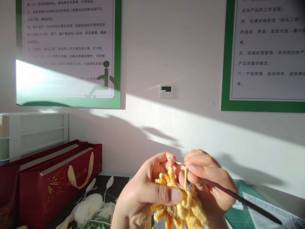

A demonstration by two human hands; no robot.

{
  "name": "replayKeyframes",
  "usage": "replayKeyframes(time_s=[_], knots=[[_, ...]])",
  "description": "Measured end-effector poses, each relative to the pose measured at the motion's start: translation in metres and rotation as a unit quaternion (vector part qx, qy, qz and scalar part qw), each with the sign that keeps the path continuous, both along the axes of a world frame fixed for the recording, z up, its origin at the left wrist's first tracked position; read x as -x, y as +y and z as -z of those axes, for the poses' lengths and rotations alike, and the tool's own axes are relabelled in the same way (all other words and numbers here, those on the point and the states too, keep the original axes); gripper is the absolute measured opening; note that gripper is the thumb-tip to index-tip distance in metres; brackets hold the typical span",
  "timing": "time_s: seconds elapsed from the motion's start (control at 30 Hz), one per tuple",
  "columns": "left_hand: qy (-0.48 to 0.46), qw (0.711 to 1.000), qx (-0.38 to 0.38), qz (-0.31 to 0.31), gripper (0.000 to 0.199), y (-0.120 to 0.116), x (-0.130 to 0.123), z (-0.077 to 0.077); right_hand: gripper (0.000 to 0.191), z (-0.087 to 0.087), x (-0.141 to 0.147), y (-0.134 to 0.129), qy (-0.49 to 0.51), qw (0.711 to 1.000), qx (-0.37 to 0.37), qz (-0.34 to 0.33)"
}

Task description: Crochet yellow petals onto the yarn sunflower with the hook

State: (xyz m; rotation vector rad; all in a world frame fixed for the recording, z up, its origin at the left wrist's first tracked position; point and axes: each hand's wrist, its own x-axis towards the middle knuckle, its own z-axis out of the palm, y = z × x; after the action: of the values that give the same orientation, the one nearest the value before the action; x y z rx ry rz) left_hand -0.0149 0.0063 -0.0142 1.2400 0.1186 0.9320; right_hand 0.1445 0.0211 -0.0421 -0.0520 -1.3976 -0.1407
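Observation:
Yellow crochet petals form a flower-like piece (177, 208) that my left hand (152, 190) pinches between thumb and fingers, low in the centre of the view. My right hand (207, 178) grips a crochet hook (245, 200), its dark handle pointing down to the right. The hook's thin metal shaft reaches left toward my left fingertips, with yellow yarn (185, 179) looped over it and running down to the petals. Both hands are close together, and the lower part of the piece is cut off by the frame.
Red gift bags (64, 181) stand at the left beside a white rack (43, 128). White yarn (89, 208) and white leaf shapes lie on the dark table (111, 187). At the right are a green cutting mat (238, 219) and printed paper (269, 208). A wall rises behind.

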Motion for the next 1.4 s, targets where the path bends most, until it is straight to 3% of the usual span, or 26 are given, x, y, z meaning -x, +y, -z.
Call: replayKeyframes(time_s=[0.07, 0.1, 0.2, 0.33, 0.37, 0.43, 0.5, 0.57, 0.63, 0.77, 0.83, 0.9, 0.97, 1.07, 1.1, 1.23, 1.4], knots=[[0.006, 1.0, 0.01, 0.01, 0.043, 0.003, 0.003, -0.001, 0.005, -0.002, 0.007, -0.003, 0.045, 0.992, 0.075, -0.086], [0.008, 1.0, 0.011, 0.014, 0.043, 0.004, 0.005, -0.002, 0.004, -0.004, 0.008, -0.005, 0.073, 0.985, 0.101, -0.117], [0.009, 0.999, 0.021, 0.046, 0.04, 0.009, 0.007, -0.004, 0.016, -0.012, 0.005, -0.013, 0.114, 0.952, 0.187, -0.214], [0.018, 0.997, -0.001, 0.071, 0.039, 0.011, 0.009, -0.003, 0.029, -0.02, 0.001, -0.018, 0.094, 0.884, 0.298, -0.348], [0.02, 0.998, -0.01, 0.059, 0.039, 0.01, 0.008, -0.003, 0.03, -0.02, 0.001, -0.018, 0.086, 0.865, 0.325, -0.373], [0.025, 0.997, -0.052, -0.049, 0.038, 0.004, 0.007, -0.001, 0.031, -0.02, 0.004, -0.018, 0.066, 0.834, 0.367, -0.407], [0.018, 0.99, -0.058, -0.127, 0.04, -0.003, 0.004, -0.001, 0.031, -0.019, 0.007, -0.017, 0.046, 0.822, 0.387, -0.416], [0.01, 0.986, -0.057, -0.157, 0.045, -0.01, 0.0, -0.001, 0.031, -0.017, 0.009, -0.017, 0.042, 0.838, 0.385, -0.383], [0.005, 0.981, -0.051, -0.185, 0.06, -0.015, -0.004, -0.003, 0.026, -0.015, 0.008, -0.017, 0.055, 0.881, 0.36, -0.302], [0.012, 0.972, -0.06, -0.226, 0.081, -0.022, -0.009, -0.005, 0.014, -0.008, -0.004, -0.012, -0.005, 0.983, 0.184, -0.018], [0.014, 0.969, -0.067, -0.236, 0.083, -0.024, -0.011, -0.006, 0.032, -0.004, -0.011, -0.007, -0.089, 0.983, 0.092, 0.128], [0.009, 0.974, -0.047, -0.22, 0.083, -0.023, -0.011, -0.006, 0.048, 0.0, -0.015, -0.003, -0.097, 0.98, -0.01, 0.175], [0.002, 0.988, 0.0, -0.154, 0.081, -0.02, -0.01, -0.006, 0.045, 0.0, -0.013, -0.001, -0.01, 0.992, -0.024, 0.126], [-0.002, 0.997, 0.03, -0.076, 0.08, -0.013, -0.003, -0.006, 0.006, -0.005, -0.006, -0.003, 0.053, 0.993, 0.081, -0.068], [-0.002, 0.998, 0.024, -0.066, 0.081, -0.011, -0.001, -0.006, 0.004, -0.007, -0.003, -0.005, 0.076, 0.983, 0.111, -0.122], [0.007, 0.999, -0.015, -0.049, 0.077, -0.005, 0.003, -0.006, 0.019, -0.017, -0.001, -0.011, 0.141, 0.94, 0.187, -0.25], [-0.003, 0.999, -0.001, -0.032, 0.069, -0.001, 0.005, -0.007, 0.032, -0.022, 0.002, -0.015, 0.128, 0.874, 0.297, -0.363]])
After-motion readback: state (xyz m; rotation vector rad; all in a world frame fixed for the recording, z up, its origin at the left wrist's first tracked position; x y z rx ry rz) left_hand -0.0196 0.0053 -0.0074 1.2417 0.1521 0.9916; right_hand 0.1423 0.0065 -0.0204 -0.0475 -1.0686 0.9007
